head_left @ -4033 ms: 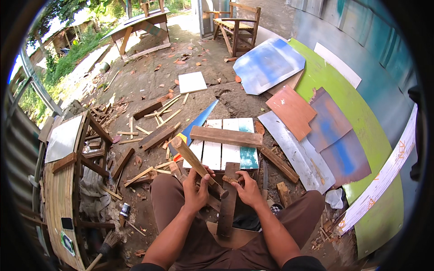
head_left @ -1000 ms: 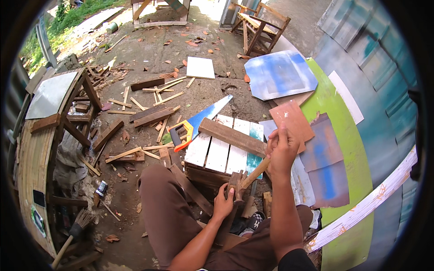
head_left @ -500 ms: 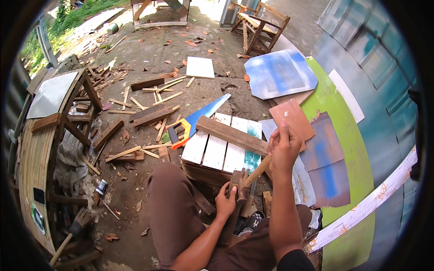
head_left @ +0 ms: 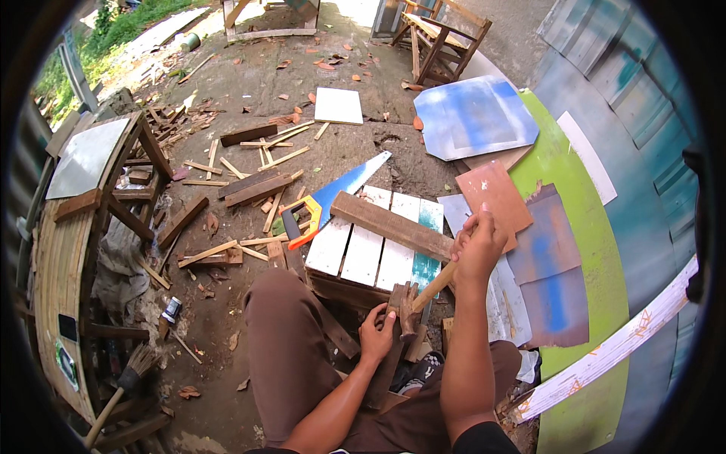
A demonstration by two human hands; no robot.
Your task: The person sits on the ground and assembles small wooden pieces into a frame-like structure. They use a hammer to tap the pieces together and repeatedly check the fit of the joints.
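Observation:
My right hand (head_left: 481, 244) is closed around the pale wooden handle of a hammer (head_left: 434, 288). Its dark, rusty head is against the upper end of a dark wooden piece (head_left: 384, 371), though their exact contact is hard to make out. That piece stands tilted between my legs, gripped by my left hand (head_left: 376, 337) just below its top. Beyond my hands is a low slatted stand (head_left: 358, 253), painted white and teal. A long brown wood beam (head_left: 389, 225) lies across it, and a handsaw (head_left: 342, 191) with an orange and black handle rests at its left edge.
Wood offcuts (head_left: 257, 188) and thin sticks litter the ground ahead. On the left stand a bamboo-topped bench (head_left: 57, 265) and a brush (head_left: 136, 368). Painted boards (head_left: 480, 117) and a green panel (head_left: 597, 265) lie along the right wall. A wooden chair (head_left: 442, 41) is farther back.
The whole view has shifted slightly. Both hands keep their grips, and the hammer and wooden piece stay in nearly the same position.

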